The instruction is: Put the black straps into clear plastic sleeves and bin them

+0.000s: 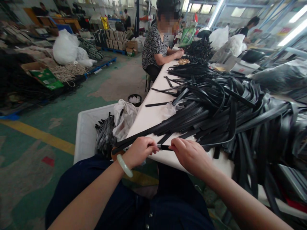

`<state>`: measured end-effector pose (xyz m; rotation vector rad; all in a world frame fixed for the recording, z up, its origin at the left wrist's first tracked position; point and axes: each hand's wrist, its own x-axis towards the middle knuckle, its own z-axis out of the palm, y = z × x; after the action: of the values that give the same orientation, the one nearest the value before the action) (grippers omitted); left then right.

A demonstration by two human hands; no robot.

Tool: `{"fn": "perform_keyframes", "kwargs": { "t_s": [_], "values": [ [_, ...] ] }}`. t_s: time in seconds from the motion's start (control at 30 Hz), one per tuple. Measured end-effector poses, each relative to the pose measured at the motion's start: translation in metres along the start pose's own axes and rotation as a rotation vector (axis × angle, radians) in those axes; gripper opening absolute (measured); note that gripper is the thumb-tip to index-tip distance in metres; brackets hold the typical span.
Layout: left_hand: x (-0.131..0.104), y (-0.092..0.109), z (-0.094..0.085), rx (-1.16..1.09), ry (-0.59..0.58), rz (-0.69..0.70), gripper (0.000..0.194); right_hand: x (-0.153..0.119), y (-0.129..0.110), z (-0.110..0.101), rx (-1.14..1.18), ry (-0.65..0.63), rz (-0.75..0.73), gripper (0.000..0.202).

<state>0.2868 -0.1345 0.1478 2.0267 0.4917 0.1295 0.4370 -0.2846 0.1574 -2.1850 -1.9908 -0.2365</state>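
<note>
Between my two hands, at the near edge of the white table, runs a short stretch of black strap. My right hand is closed on this strap. My left hand, with a pale bangle on its wrist, pinches the strap's left end, where a small shiny light bit shows; I cannot make out what that bit is. A long black strap lies just behind my left hand. Beyond both hands, a large heap of black straps covers much of the table and hangs over its right side.
Left of the table stands a white bin holding dark strips and a whitish cloth. A co-worker sits farther along the table by small gold-coloured pieces. A black bucket is on the floor. Pallets with bags lie at left.
</note>
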Motion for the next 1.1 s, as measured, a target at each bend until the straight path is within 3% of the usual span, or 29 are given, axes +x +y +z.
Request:
{"fn": "perform_keyframes", "kwargs": {
  "t_s": [0.17, 0.37, 0.5, 0.57, 0.77, 0.9, 1.1],
  "values": [
    [0.001, -0.006, 0.002, 0.11, -0.062, 0.099, 0.018, 0.018, -0.003, -0.001, 0.078, -0.172, -0.15, 0.011],
    [0.01, -0.019, -0.01, 0.361, 0.1, 0.057, 0.021, 0.034, 0.022, 0.009, 0.045, -0.292, 0.006, 0.017],
    [0.018, -0.022, -0.006, 0.528, 0.003, 0.155, 0.018, 0.042, 0.023, 0.012, -0.022, -0.343, -0.086, 0.022],
    [0.02, -0.023, -0.006, 0.607, 0.012, 0.165, 0.02, 0.045, 0.027, 0.009, -0.028, -0.395, -0.094, 0.02],
    [0.024, -0.026, -0.006, 0.7, 0.087, 0.144, 0.022, 0.049, 0.045, -0.002, -0.128, -0.348, -0.041, 0.023],
    [0.026, -0.025, -0.003, 0.619, 0.047, 0.154, 0.017, 0.046, 0.06, -0.007, -0.04, -0.361, -0.079, 0.02],
    [0.028, -0.035, -0.01, 0.127, -0.164, 0.086, 0.018, 0.034, 0.086, -0.02, 0.223, -0.295, -0.111, 0.028]
  ]
}}
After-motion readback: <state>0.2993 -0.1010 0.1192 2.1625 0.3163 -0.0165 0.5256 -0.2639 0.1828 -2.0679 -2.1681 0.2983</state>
